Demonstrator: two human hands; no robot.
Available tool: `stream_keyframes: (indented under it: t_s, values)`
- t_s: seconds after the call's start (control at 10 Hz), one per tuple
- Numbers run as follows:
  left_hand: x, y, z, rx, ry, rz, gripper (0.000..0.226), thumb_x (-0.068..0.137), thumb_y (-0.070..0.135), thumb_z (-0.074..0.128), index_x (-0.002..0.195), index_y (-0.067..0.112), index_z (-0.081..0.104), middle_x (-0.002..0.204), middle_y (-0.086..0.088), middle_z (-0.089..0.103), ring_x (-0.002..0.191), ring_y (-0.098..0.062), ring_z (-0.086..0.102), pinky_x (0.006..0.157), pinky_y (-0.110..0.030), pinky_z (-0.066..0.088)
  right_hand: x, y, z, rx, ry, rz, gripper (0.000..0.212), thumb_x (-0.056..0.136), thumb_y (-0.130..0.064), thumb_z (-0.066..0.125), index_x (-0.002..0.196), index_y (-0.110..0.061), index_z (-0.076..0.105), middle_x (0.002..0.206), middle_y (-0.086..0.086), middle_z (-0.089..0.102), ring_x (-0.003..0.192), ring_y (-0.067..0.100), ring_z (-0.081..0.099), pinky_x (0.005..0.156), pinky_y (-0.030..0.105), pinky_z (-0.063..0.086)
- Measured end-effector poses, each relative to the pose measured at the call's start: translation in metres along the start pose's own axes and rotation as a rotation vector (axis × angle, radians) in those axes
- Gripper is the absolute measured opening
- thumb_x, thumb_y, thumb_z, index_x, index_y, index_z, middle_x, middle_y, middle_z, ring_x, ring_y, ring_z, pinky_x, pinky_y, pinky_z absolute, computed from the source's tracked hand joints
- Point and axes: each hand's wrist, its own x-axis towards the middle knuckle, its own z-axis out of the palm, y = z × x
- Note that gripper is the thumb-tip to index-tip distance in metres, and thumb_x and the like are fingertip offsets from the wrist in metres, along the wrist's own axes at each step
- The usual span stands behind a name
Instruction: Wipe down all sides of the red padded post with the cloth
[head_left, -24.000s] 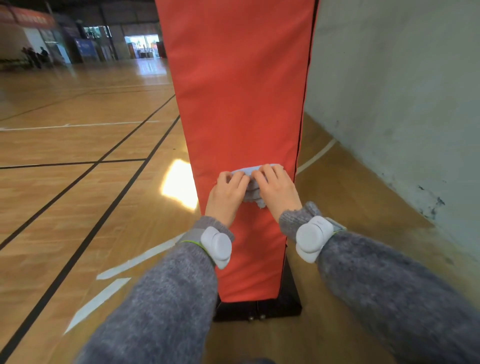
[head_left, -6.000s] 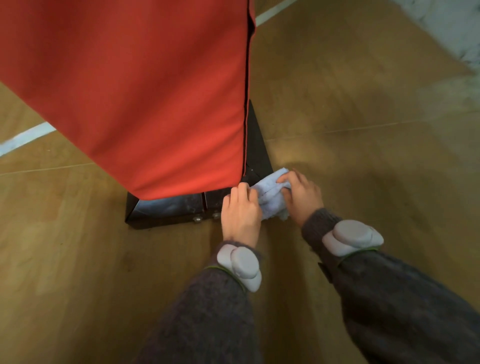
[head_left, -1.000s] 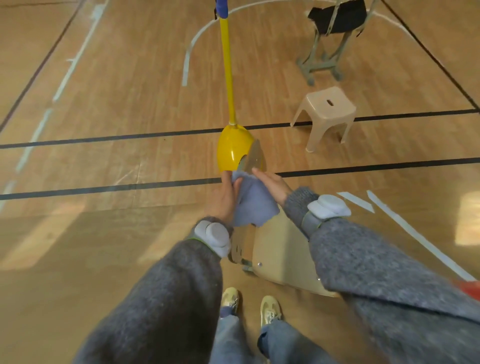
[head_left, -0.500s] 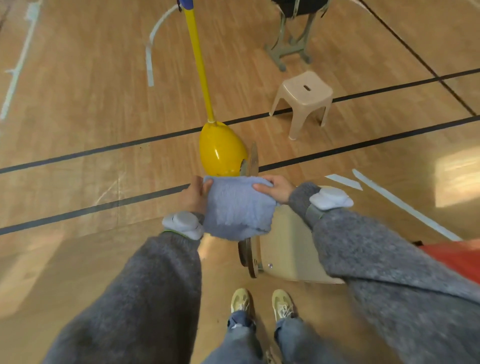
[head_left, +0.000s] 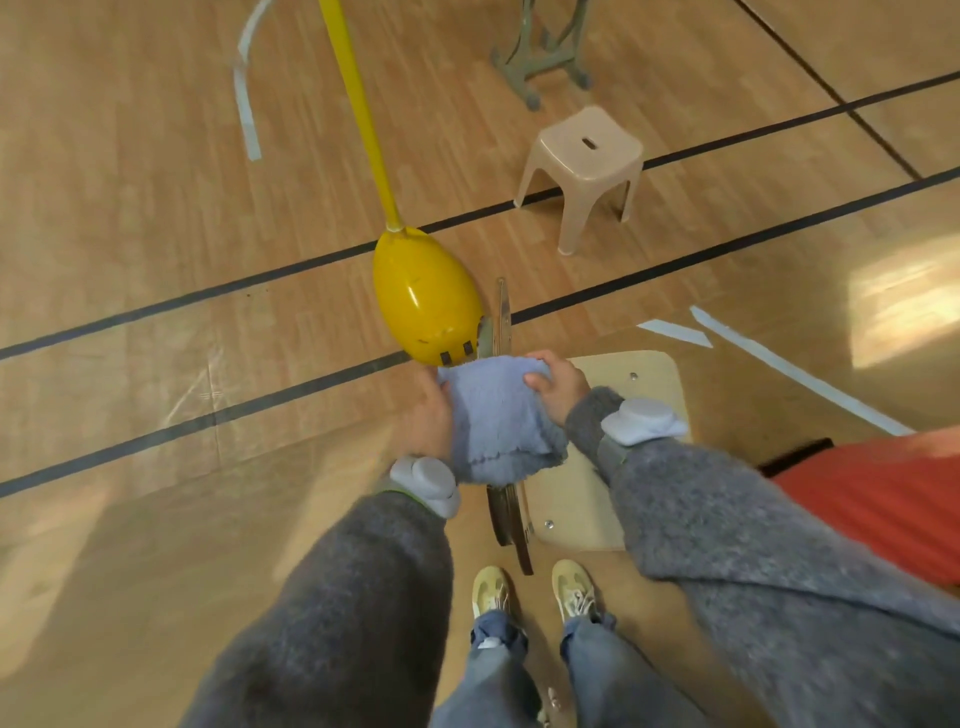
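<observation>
A light blue cloth (head_left: 498, 421) hangs spread between my two hands above the back of a wooden chair (head_left: 613, 457). My left hand (head_left: 428, 415) grips the cloth's left edge. My right hand (head_left: 556, 387) pinches its upper right corner. The red padded post (head_left: 883, 499) shows only as a red patch at the right edge, behind my right sleeve and away from the cloth.
A yellow pole base (head_left: 426, 296) with its yellow pole (head_left: 358, 104) stands just beyond the chair. A beige plastic stool (head_left: 587, 166) and a grey metal stand (head_left: 540, 67) sit farther back. My feet (head_left: 535, 597) stand close to the chair on the wooden gym floor.
My hands have come slightly closer together with the cloth, which now sags over the chair back. The view has tilted down and the red post shows more at the right.
</observation>
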Motion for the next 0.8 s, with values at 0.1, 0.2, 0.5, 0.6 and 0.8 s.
stream_keyframes:
  t_s: [0.1,0.2,0.5,0.6,0.8]
  values:
    - [-0.006,0.0,-0.006,0.384,-0.216,0.16,0.046,0.093,0.019,0.023,0.124,0.022,0.057,0.083,-0.003,0.071,0.067,-0.018,0.068,0.054,-0.024,0.049,0.001,0.002,0.01,-0.04,0.06,0.017,0.03,0.098,-0.011,0.043,0.128,-0.011,0.049,0.125,0.015,0.054,0.112,0.032,0.051,0.093,0.037,0.042]
    - [-0.017,0.023,-0.018,0.619,-0.308,0.343,0.039,0.084,0.024,0.044,0.114,0.022,0.068,0.069,-0.003,0.067,0.051,-0.015,0.061,0.044,-0.024,0.044,0.0,0.002,0.015,-0.137,0.068,0.057,0.03,0.099,-0.016,0.04,0.129,-0.015,0.046,0.131,0.009,0.049,0.114,0.033,0.049,0.093,0.039,0.041]
    - [-0.014,0.026,-0.018,0.747,-0.256,0.523,0.055,0.057,0.032,0.085,0.108,0.015,0.071,0.07,0.003,0.06,0.055,-0.012,0.057,0.044,-0.02,0.038,-0.011,-0.008,0.032,-0.296,0.27,0.103,0.037,0.096,-0.015,0.044,0.133,-0.015,0.04,0.135,0.011,0.039,0.122,0.027,0.038,0.096,0.035,0.028]
    - [-0.01,0.024,-0.021,0.658,-0.215,0.559,0.049,0.059,0.026,0.084,0.105,0.014,0.07,0.076,0.0,0.063,0.057,-0.016,0.059,0.047,-0.021,0.041,-0.016,-0.006,0.02,-0.309,0.241,0.107,0.037,0.097,-0.026,0.048,0.131,-0.015,0.041,0.133,0.009,0.04,0.123,0.025,0.037,0.098,0.035,0.027]
    - [-0.006,0.063,-0.03,0.407,-0.135,0.82,0.019,0.077,0.019,0.042,0.068,0.013,0.056,0.058,-0.001,0.057,0.047,-0.02,0.058,0.042,-0.02,0.04,-0.025,-0.013,-0.002,-0.249,0.381,0.017,0.036,0.103,-0.027,0.029,0.113,-0.008,0.058,0.116,0.009,0.055,0.111,0.024,0.049,0.096,0.034,0.027]
